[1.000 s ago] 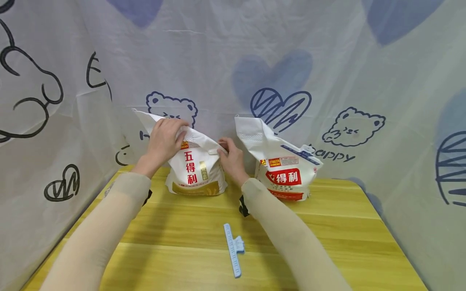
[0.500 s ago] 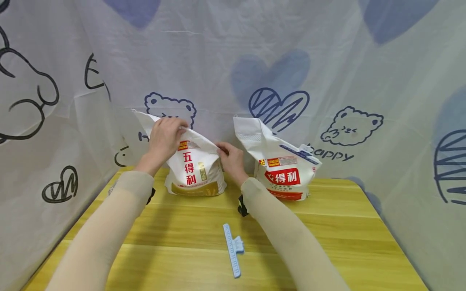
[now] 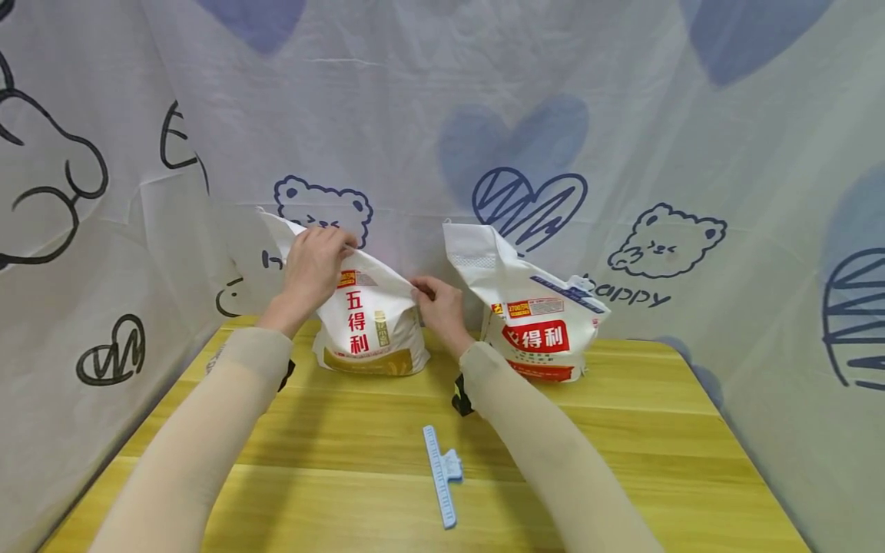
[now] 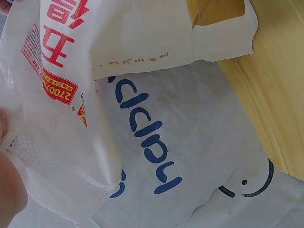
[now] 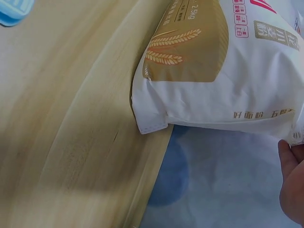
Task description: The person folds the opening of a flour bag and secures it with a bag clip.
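Because a soft top like this would probably sag unsupported, the left hand (image 3: 316, 265) gripped the upper-left stretch of the gold-printed wheat-flour bag (image 3: 387, 330), fingers over the rim, thumb opposite, just the cloth between. The bag's top-left corner poked up free past that hand. Bag stood upright near the table's (image 3: 359, 491) back edge, left of middle, front print facing the wearer. Top edge sloped down left to right and looked fairly taut; my read: two holding points kept it flat and stopped it folding in.

Right hand (image 3: 441, 307) pinched the low right end of that same edge, fingertips closed on cloth. The right wrist view caught only part of this grip.

Blue bag-sealing clip (image 3: 440, 476) lay on the table well forward of the back edge, roughly midway between left and right edges, neither hand on it. Handy spot: within easy reach, away from both bags.

Red-labelled flour bag (image 3: 535, 334) stood near the back edge, right of middle, untouched. Its top slanted down rightward, with a pale clip-like piece (image 3: 581, 283) on the slope. Too small to confirm; if a clip, it likely held the fold.
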`<state>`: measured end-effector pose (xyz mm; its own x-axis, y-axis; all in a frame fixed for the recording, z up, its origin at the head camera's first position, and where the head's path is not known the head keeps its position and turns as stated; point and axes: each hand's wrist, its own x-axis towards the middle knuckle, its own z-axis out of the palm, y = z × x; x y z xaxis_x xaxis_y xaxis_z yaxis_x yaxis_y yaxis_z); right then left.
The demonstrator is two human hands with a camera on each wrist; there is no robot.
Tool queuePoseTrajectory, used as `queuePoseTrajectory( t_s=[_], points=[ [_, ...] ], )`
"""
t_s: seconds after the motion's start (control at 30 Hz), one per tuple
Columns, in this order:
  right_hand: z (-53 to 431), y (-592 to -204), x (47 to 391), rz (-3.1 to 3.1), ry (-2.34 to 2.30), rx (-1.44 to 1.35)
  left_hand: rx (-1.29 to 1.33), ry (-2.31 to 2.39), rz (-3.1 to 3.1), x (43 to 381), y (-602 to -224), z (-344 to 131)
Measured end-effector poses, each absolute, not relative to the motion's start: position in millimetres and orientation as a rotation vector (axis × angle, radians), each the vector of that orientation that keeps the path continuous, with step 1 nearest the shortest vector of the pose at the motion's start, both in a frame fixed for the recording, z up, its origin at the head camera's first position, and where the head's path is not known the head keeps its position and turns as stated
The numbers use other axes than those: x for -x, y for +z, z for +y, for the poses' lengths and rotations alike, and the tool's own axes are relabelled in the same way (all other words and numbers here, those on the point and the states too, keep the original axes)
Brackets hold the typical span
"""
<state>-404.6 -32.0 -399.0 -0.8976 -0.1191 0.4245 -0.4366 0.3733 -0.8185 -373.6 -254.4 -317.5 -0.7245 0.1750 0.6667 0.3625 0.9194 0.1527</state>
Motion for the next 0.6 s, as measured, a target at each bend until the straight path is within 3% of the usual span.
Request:
queuePoseTrajectory(
  t_s=[0.6],
  points=[
    [-23.6, -401.6, 383.4, -2.36, 1.575, -0.531, 0.385, -0.4, -2.434, 372.5, -317.0, -255.8]
  ],
)
